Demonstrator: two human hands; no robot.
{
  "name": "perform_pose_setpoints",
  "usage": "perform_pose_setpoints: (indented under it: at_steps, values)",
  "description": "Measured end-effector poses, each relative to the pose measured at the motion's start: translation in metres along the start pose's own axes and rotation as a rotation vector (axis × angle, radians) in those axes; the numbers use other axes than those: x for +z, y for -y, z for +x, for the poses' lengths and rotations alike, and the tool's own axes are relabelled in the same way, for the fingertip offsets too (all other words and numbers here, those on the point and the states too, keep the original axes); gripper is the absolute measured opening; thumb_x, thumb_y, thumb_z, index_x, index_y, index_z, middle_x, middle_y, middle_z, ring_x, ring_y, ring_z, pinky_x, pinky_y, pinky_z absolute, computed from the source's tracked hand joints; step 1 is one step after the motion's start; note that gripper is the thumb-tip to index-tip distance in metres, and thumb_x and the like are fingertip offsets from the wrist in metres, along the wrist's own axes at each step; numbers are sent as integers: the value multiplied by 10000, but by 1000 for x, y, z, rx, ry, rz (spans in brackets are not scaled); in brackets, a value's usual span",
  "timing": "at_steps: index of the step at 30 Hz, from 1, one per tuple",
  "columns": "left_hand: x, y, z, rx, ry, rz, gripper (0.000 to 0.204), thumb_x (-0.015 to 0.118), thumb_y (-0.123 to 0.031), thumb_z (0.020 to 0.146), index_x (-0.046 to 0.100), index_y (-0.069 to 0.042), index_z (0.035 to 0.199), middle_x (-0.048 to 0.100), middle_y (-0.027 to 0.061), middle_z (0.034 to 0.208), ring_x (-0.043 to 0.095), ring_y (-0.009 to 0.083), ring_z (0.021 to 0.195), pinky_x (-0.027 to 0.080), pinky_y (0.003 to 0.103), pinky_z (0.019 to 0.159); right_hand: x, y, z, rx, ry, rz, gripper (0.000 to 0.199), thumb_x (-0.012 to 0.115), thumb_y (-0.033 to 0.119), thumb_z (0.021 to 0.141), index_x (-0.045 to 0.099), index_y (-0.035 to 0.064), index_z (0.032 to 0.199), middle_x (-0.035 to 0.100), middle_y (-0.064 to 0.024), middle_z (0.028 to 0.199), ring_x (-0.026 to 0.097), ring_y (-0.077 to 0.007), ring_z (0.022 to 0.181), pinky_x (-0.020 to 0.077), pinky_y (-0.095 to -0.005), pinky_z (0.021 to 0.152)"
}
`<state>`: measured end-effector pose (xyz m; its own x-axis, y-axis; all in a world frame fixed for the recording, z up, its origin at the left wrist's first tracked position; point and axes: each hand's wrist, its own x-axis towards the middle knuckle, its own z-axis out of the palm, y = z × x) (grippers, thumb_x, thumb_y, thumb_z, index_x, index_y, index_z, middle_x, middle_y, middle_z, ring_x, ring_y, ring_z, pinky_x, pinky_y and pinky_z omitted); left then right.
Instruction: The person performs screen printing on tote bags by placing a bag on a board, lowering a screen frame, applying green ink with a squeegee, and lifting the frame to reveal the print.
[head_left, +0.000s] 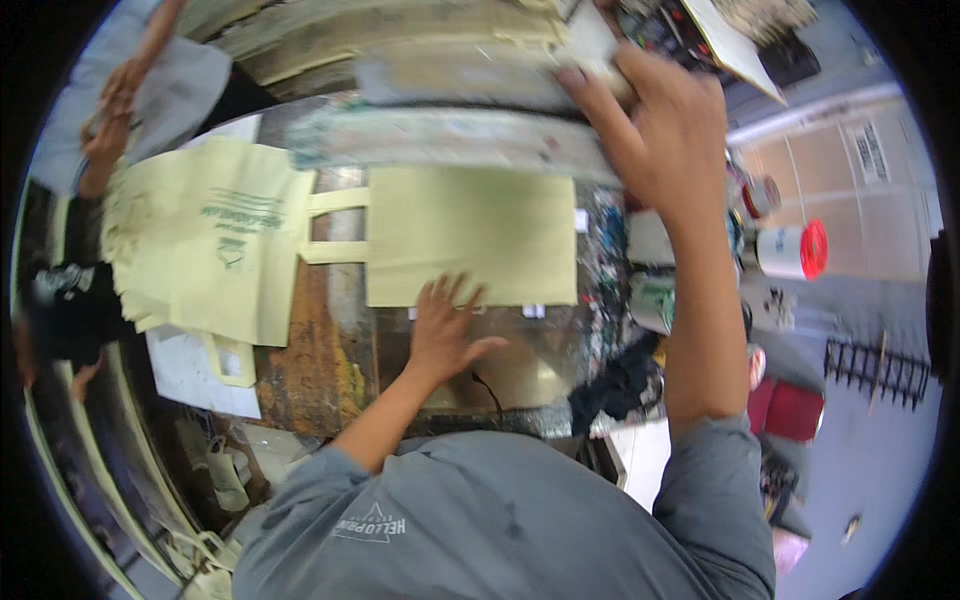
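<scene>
A blank pale-yellow tote bag (480,235) lies flat on the worktable, its handles stretched toward the left. My left hand (443,325) rests with fingers spread over the bag's near edge. My right hand (665,130) is closed around the right end of a screen printing frame (450,138), with the thumb along its edge. The frame is raised and tilted beyond the bag, its whitish, paint-stained near bar smeared by motion. To the left lies a pile of tote bags (225,240) with green printing, overlapping one another.
Another person's hands (112,120) are at the upper left, beside the pile. Several tubs, one a white tub with a red lid (790,250), stand to the right. A dark rag (620,385) lies at the table's near right corner. A black rack (876,374) is farther right.
</scene>
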<state>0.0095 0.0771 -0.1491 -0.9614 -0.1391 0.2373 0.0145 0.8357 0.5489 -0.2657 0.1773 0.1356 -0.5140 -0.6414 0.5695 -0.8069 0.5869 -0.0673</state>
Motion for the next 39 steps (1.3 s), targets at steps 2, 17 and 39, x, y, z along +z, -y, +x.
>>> perform_pose_setpoints:
  at_steps: [2, 17, 39]
  values:
    - [45, -18, 8, 149, 191, 84, 1026, 673, -804, 831, 482, -158, 1605, 317, 156, 1722, 201, 414, 1618, 104, 717, 1272, -5, 0, 11, 57, 58, 54, 578, 688, 580, 955, 631, 42, 750, 632, -136, 674, 632, -339, 716, 411, -481, 684]
    - [-109, -66, 62, -319, -392, -1337, 1181, 490, -864, 928, 71, -79, 1705, 348, 239, 1681, 430, 412, 1512, 335, 553, 1278, 16, -3, -52, -93, 95, 19, 512, 761, 557, 889, 655, 60, 953, 715, -132, 878, 703, -369, 882, 468, -523, 674]
    - [-58, 18, -59, -1108, -123, -1678, 1127, 306, -915, 948, 376, 20, 1573, 570, 200, 1431, 608, 284, 1296, 513, 419, 1139, 192, -1, -162, 10, 400, -39, 466, 850, 176, 783, 656, 193, 1207, 667, -38, 1092, 623, -287, 1066, 396, -524, 935]
